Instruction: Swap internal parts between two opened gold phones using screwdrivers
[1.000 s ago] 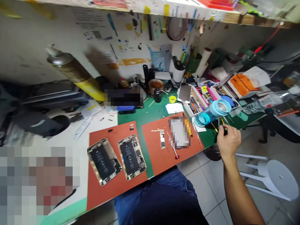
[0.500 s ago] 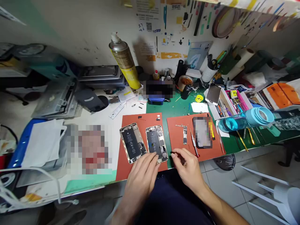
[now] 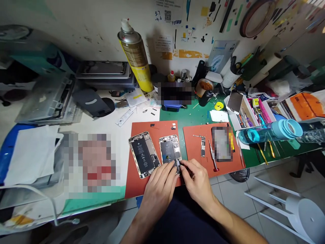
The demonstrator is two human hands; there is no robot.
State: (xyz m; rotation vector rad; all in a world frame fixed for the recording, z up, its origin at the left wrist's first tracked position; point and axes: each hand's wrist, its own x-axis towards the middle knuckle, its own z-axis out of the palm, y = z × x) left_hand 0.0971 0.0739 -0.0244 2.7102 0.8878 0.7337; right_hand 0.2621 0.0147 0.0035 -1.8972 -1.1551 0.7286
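Two opened phones lie side by side on a brown mat (image 3: 137, 186), with black batteries and inner parts bare. My left hand (image 3: 160, 181) rests its curved fingers on the lower end of the right opened phone (image 3: 167, 150), gripping it there; its thumb is hidden. My right hand (image 3: 197, 179) is closed in a pinch at that phone's lower right edge, beside a small dark and silver part (image 3: 177, 165); what the pinch holds is unclear. The left opened phone (image 3: 142, 154) lies close to my left fingertips, untouched.
A second brown mat (image 3: 190, 149) holds a logic board (image 3: 202, 147), a screwdriver (image 3: 212, 156) and a blurred phone-shaped thing (image 3: 221, 144). A blue water bottle (image 3: 269, 132) lies at the right, by boxes of tools. A yellow spray can (image 3: 138, 64) stands at the back.
My right hand has moved left to the right phone's lower edge and closed there. My left fingers have shifted slightly right across that phone. The camera view has moved a little.
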